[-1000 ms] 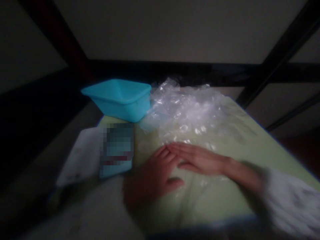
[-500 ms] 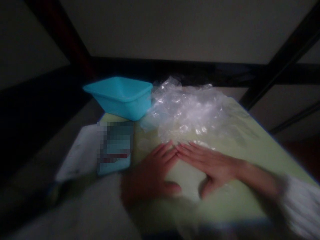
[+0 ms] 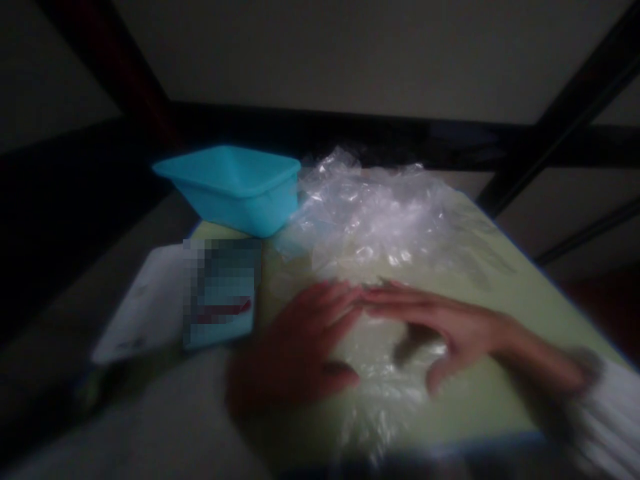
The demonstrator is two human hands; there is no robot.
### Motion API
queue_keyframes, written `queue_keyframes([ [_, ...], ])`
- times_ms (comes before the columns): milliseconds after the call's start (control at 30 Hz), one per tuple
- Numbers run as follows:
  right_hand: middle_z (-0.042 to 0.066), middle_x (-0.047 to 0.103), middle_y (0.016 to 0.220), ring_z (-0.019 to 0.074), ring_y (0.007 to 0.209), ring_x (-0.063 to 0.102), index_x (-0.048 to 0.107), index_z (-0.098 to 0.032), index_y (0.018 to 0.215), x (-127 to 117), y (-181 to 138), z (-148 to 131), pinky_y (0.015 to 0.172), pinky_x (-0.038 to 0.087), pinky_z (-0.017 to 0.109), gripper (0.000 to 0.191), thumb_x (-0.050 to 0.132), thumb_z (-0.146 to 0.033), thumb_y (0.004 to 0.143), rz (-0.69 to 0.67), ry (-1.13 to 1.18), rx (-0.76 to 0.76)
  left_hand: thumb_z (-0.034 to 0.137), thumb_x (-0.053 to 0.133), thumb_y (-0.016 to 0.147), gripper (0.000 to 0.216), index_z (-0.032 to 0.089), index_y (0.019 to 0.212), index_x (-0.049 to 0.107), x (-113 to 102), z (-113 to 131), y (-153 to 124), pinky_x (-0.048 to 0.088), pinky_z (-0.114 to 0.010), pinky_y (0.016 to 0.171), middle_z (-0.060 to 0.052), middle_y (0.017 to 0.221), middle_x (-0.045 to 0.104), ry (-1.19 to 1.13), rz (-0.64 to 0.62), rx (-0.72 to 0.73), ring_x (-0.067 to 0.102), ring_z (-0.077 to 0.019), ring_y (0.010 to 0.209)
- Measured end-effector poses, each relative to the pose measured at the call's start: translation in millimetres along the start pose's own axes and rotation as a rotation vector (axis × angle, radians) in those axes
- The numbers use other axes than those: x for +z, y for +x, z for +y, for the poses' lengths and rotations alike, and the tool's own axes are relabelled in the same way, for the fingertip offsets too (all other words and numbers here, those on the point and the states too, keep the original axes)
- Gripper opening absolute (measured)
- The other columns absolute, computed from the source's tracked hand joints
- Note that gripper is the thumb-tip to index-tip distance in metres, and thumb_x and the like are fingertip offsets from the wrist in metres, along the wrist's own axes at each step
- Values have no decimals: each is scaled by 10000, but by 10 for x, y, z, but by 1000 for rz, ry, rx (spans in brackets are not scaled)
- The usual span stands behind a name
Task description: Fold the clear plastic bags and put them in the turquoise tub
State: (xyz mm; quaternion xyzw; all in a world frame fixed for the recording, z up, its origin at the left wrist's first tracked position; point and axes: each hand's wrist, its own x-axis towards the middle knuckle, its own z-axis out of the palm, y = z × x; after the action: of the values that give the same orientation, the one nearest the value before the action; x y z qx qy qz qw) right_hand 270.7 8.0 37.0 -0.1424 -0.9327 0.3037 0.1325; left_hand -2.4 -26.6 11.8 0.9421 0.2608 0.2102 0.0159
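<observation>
Both my hands rest over a sheet of clear plastic (image 3: 380, 373) lying on a pale green table (image 3: 500, 293). My left hand (image 3: 295, 347) lies flat on it, fingers stretched toward the right. My right hand (image 3: 440, 323) is arched above the sheet, fingers extended leftward and thumb lowered, its fingertips meeting those of the left hand. A heap of crumpled clear plastic bags (image 3: 380, 213) sits just behind the hands. The picture is dim and blurred.
A turquoise plastic tub (image 3: 230, 187) stands at the back left of the table. Left of my hands lie a blue box (image 3: 220, 293) and a white flat package (image 3: 140, 307). Dark frame bars (image 3: 555, 113) cross behind the table.
My right hand has lifted from flat into an arch over the sheet, its thumb swinging down. The left hand stayed nearly in place. The view shifted slightly.
</observation>
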Motion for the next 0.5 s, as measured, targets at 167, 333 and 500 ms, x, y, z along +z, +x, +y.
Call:
queue_keyframes([
  [167, 79, 655, 1155, 168, 1097, 603, 589, -222, 1200, -15, 61, -70, 931, 494, 354, 282, 534, -239, 924, 320, 95, 84, 181, 522, 913, 156, 123, 1030, 608, -111, 335, -7, 441, -304, 989, -61, 1026, 699, -58, 221, 45, 605, -160, 1033],
  [333, 121, 505, 1383, 143, 1299, 440, 431, -154, 1370, 204, 173, -143, 1052, 405, 347, 445, 356, -67, 939, 202, 93, 79, 154, 353, 976, 275, 109, 1010, 623, -99, 456, 121, 418, -226, 992, -58, 1062, 689, -169, 13, 180, 598, -136, 1062],
  [500, 173, 227, 1542, 169, 1440, 132, 160, -84, 1492, 344, 231, -174, 1160, 214, 367, 605, 417, -256, 972, 0, -38, -65, 287, 474, 928, 244, 122, 1041, 613, -32, 400, 151, 457, -330, 960, -83, 1077, 673, -191, -198, 96, 617, -214, 1032],
])
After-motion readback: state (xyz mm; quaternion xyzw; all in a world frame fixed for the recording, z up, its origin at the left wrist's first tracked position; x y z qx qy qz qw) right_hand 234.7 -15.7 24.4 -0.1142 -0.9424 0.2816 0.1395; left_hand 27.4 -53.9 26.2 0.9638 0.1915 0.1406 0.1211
